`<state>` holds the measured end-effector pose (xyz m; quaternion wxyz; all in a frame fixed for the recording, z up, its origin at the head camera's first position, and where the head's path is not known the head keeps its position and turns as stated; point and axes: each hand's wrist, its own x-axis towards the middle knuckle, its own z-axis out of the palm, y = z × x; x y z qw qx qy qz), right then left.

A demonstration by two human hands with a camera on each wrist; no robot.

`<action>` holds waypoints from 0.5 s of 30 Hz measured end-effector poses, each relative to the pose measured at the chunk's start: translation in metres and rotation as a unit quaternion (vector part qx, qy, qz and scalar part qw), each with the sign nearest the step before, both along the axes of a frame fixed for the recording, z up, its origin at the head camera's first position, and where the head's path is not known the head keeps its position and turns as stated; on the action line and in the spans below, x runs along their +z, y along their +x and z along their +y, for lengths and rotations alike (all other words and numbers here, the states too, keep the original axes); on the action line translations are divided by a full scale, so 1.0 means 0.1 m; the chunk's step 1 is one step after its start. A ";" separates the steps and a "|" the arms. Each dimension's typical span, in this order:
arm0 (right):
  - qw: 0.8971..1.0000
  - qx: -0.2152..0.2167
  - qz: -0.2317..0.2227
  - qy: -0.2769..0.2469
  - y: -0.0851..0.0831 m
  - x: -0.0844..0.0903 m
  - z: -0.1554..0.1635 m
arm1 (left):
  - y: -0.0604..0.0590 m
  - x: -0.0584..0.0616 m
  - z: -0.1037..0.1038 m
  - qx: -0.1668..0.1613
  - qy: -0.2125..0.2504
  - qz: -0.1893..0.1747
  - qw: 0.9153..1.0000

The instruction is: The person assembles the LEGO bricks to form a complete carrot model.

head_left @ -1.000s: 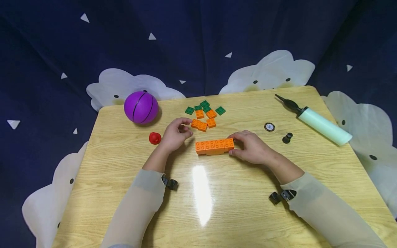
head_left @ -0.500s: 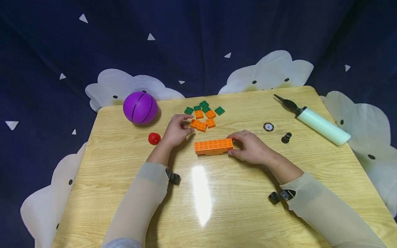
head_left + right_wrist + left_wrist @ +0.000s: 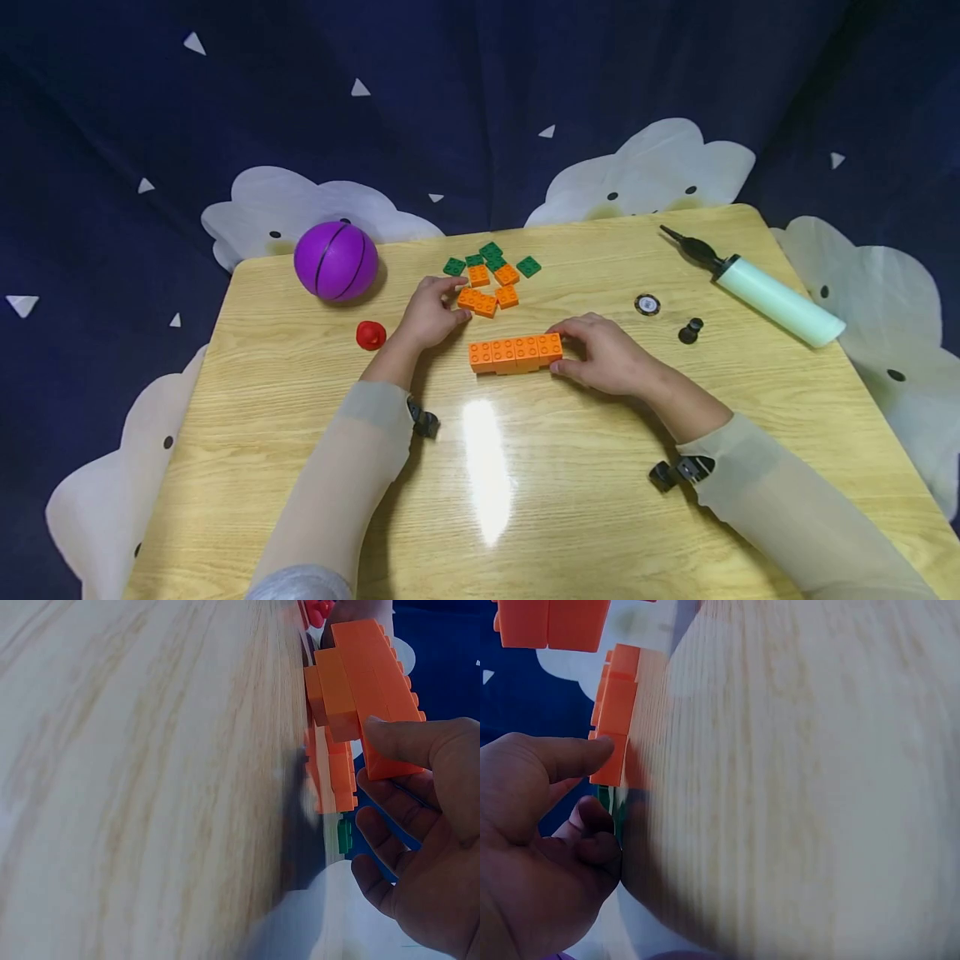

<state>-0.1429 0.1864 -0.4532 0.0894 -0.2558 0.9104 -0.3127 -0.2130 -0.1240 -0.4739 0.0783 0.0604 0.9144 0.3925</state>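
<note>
The right hand (image 3: 611,357) pinches the right end of a row of joined orange bricks (image 3: 515,353) that lies on the wooden table (image 3: 570,492), thumb on the near side and fingers curled over the far top edge. The left hand (image 3: 430,315) has its thumb and forefinger closing round a loose orange brick (image 3: 477,302) just beyond its fingertips. More orange bricks (image 3: 507,285) and flat green plates (image 3: 491,259) lie scattered just past that brick, and a red piece (image 3: 371,335) sits behind the left knuckles.

Left hand (image 3: 429,315), right hand (image 3: 609,357): fingers curled.
</note>
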 end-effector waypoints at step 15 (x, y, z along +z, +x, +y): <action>1.000 -0.001 -0.003 0.002 0.00 -0.02 0.00 | 0.03 0.02 -0.04 0.013 -0.017 -0.012 1.000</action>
